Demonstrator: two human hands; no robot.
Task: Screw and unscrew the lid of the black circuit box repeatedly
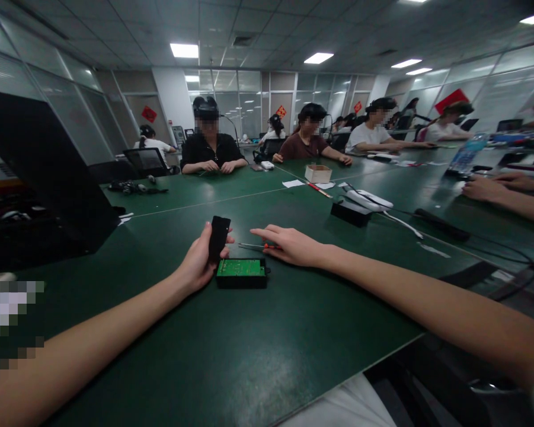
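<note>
My left hand [199, 258] grips a flat black cover [219, 237], thumb on one side and fingers round the other, held upright. Just below and to its right, a small black box [242, 284] lies on the green table [195, 356]. Inside that box a green circuit board [241, 268] faces up. To the right, my right hand [288, 244] is closed on a screwdriver [271, 246] with an orange-red handle. Its thin metal shaft points left, toward the cover, a little above the box. The index finger stretches out over it.
At right lie a black box [350, 213], a white power strip [368, 200] and cables. A wooden box [318, 174] and papers stand farther back. A large dark panel [40, 172] rises at left. Several people sit around the table; another person's hands [486, 190] rest at far right near a bottle [466, 155].
</note>
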